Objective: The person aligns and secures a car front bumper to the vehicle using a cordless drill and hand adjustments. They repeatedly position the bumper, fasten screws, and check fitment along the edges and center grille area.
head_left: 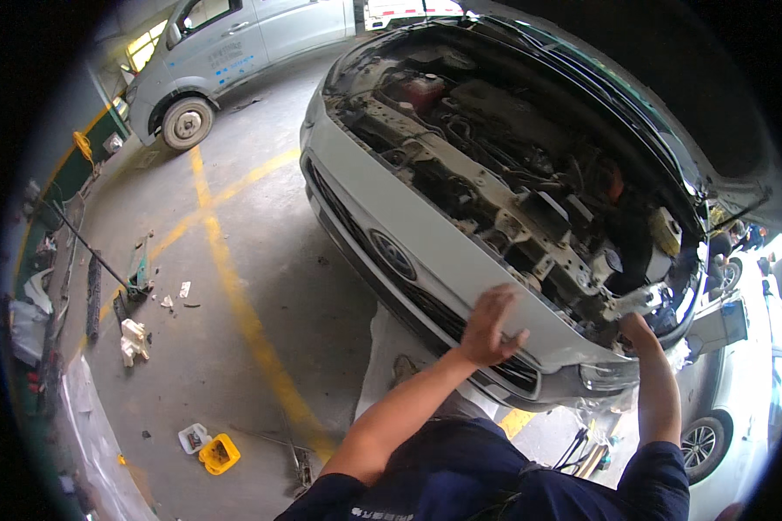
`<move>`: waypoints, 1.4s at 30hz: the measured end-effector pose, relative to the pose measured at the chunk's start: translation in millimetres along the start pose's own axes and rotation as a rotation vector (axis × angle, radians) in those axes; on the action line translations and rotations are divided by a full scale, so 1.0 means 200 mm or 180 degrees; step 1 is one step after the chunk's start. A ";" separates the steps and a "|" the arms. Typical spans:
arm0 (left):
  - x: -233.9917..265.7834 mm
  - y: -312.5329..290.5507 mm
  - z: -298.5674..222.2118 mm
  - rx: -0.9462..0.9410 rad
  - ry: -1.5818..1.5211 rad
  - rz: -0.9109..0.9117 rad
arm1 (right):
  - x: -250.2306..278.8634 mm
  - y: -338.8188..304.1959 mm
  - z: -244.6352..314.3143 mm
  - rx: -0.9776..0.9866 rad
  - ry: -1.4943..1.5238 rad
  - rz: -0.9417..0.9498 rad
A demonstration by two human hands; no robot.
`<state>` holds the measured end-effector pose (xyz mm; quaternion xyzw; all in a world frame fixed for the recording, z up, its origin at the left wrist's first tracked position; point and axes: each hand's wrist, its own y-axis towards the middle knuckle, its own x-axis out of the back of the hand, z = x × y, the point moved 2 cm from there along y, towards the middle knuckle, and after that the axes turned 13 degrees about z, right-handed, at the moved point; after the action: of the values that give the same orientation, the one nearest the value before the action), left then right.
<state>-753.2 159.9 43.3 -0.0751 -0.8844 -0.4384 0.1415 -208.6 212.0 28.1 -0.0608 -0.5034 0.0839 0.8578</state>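
Left hand [493, 332] splayed; right arm [659, 395] extended; right hand [638, 330] half-hidden

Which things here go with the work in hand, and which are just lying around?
Seemingly in use:
pale front bumper, left hand over it
open engine bay, right hand at its corner

Probably just lying about:
black floor strip
crumpled white piece
small yellow container, use unclear

Small lettering [235, 65] on van door [219, 40] and dark shirt [465, 469], unreadable
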 end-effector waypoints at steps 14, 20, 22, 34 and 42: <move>1.85 0.32 1.79 0.2144 0.1631 -0.0270 | -0.15 0.29 1.14 -0.1645 -0.1526 -0.0616; 2.09 0.58 2.30 0.2314 0.1179 0.0387 | -0.30 0.93 2.54 -0.1062 -0.0731 -0.0419; 2.07 0.65 2.27 0.2214 0.1237 0.0417 | -0.37 1.02 2.80 -0.0887 -0.0527 -0.0526; 2.29 1.00 2.78 0.1565 0.1156 0.1006 | -1.02 2.93 4.15 0.0192 -0.0690 0.0456; 2.34 1.06 2.81 0.1888 0.1011 0.1168 | -1.12 3.31 4.24 0.0008 -0.1851 0.1610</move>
<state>-1246.8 740.6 28.0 -0.1192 -0.9117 -0.1370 0.3685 -1112.1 829.7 124.1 -0.1557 -0.6947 0.3072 0.6315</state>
